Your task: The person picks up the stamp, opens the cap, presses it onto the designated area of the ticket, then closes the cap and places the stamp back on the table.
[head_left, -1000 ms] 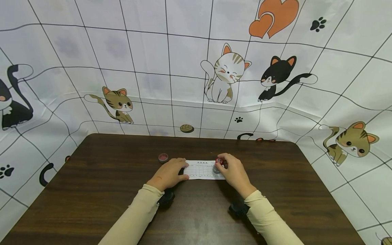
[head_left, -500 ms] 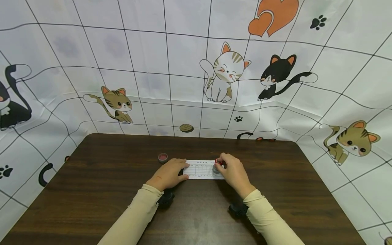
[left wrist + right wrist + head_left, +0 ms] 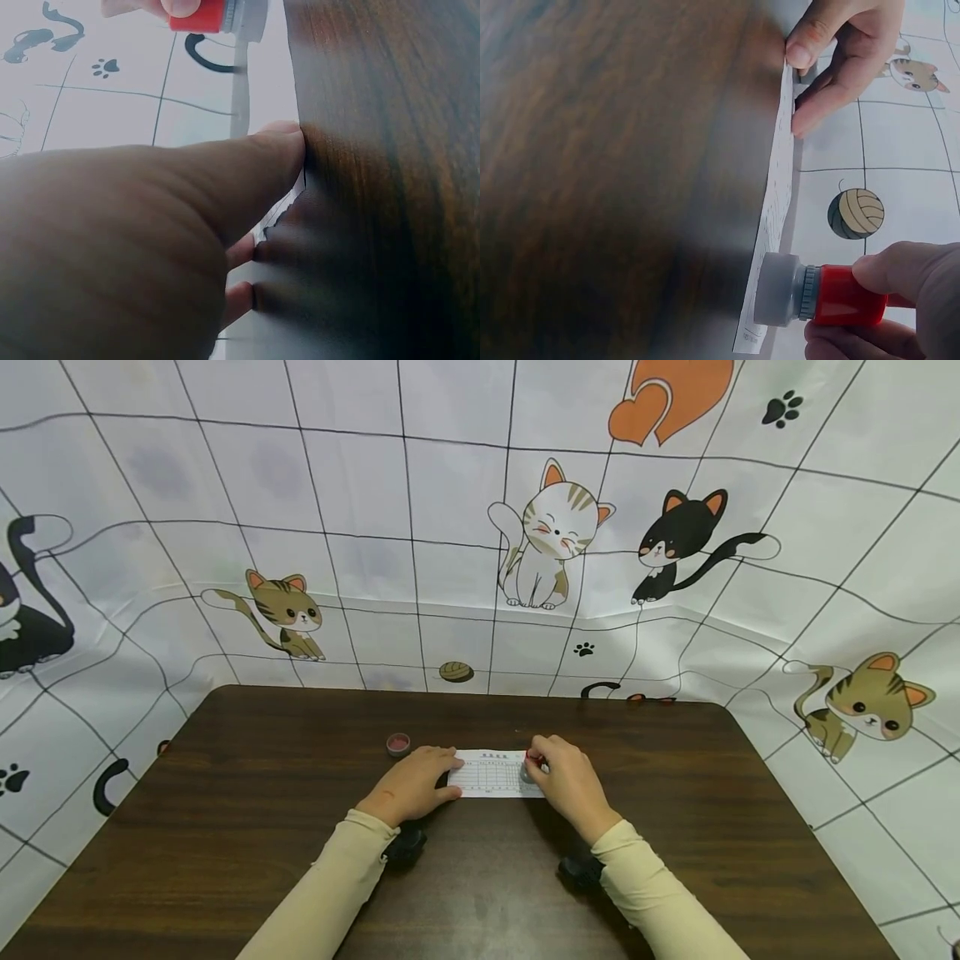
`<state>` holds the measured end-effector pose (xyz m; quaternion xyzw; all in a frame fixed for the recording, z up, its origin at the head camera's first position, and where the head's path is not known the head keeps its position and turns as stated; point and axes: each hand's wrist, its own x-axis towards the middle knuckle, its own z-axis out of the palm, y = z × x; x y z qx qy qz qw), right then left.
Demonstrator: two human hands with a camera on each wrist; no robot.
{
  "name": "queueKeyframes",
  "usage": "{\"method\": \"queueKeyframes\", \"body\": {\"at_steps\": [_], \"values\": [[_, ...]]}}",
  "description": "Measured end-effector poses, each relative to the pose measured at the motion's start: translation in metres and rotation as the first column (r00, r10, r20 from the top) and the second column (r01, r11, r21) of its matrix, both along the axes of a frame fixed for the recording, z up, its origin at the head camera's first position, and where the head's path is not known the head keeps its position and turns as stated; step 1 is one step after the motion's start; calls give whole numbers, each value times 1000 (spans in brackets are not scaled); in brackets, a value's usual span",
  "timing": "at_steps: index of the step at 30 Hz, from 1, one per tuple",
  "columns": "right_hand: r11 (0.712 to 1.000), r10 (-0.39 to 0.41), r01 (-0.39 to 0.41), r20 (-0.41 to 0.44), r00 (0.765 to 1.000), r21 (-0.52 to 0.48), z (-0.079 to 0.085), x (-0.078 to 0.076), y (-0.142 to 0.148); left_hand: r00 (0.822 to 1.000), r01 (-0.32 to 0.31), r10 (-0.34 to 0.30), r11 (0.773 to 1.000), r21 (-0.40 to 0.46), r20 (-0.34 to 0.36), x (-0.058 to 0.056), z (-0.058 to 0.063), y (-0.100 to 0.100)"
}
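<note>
A white printed form (image 3: 487, 774) with a ruled grid lies flat on the table. My left hand (image 3: 411, 787) rests on its left end, thumb at the near edge and fingers spread toward the far edge. At the right end, my right hand (image 3: 572, 783) holds a round stamp (image 3: 847, 294) with a red handle and a grey, cloudy base. In the right wrist view the thumb and fingers pinch the red handle, and the base stands upright against the paper. The stamp's underside is hidden.
A small round open tin (image 3: 398, 744) with a reddish inside sits beyond the left hand. The dark wooden table (image 3: 300, 860) ends at a white curtain (image 3: 360, 568) printed with cats. A black wrist camera (image 3: 580, 874) sits under the right wrist.
The right hand's fingers now cover more of the stamp's red top, and the hand sits slightly lower over it. The left hand and the form keep their places; the view shifts slightly.
</note>
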<state>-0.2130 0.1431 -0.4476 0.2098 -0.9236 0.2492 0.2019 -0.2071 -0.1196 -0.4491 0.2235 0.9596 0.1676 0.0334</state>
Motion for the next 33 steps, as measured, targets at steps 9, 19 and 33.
{"method": "queueKeyframes", "body": {"at_steps": [9, 19, 33], "values": [[1000, 13, -13, -30, 999, -1, 2, 1, 0, 1000, -1, 1, 1000, -1, -2, 0, 0, 0], [1000, 21, -21, -17, 1000, -7, 1, 0, 0, 1000, -9, 9, 1000, -1, -2, 0, 1, 0], [1000, 24, -24, -8, 1000, -8, 1, 0, 1, 1000, -6, 6, 1000, 3, -5, 0, 0, 0]]}}
